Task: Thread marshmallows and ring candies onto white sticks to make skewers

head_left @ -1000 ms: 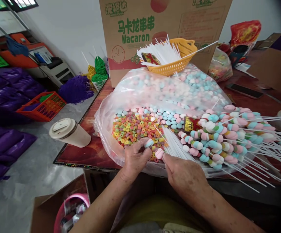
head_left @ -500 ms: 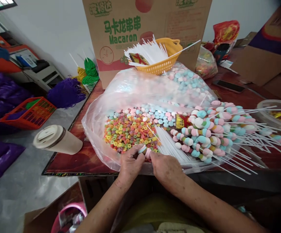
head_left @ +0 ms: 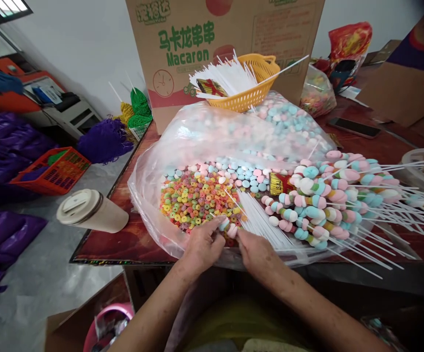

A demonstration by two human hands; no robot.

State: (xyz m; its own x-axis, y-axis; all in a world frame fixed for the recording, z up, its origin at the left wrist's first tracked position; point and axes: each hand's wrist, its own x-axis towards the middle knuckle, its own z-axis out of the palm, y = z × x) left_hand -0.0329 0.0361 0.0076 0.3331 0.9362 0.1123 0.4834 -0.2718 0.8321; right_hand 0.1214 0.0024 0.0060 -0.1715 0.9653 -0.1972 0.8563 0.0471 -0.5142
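Observation:
Over the near edge of the candy pile, my left hand point(head_left: 203, 243) pinches a blue-and-white candy point(head_left: 223, 224). A pink candy point(head_left: 231, 231) lies in line with it, against the fingers of my right hand point(head_left: 259, 254). My right hand is closed on the right end of this short candy skewer; its stick is mostly hidden. A thin white tip pokes out beyond my left fingers. Just ahead spread small ring candies point(head_left: 197, 195) in many colours. White sticks point(head_left: 261, 220) fan out right of them, beside a heap of strung candy skewers point(head_left: 322, 205).
Clear plastic point(head_left: 149, 195) lies beneath and behind the candies. A yellow basket point(head_left: 244, 100) of sticks stands before a cardboard box point(head_left: 182, 54). A lidded cup point(head_left: 102, 212) leans at left; a phone point(head_left: 354, 127) and plastic tub point(head_left: 417, 156) are at right.
The whole view has shifted slightly. A white stick tip now shows past my left fingers, and the blue-and-white and pink candies sit closer in line between my hands.

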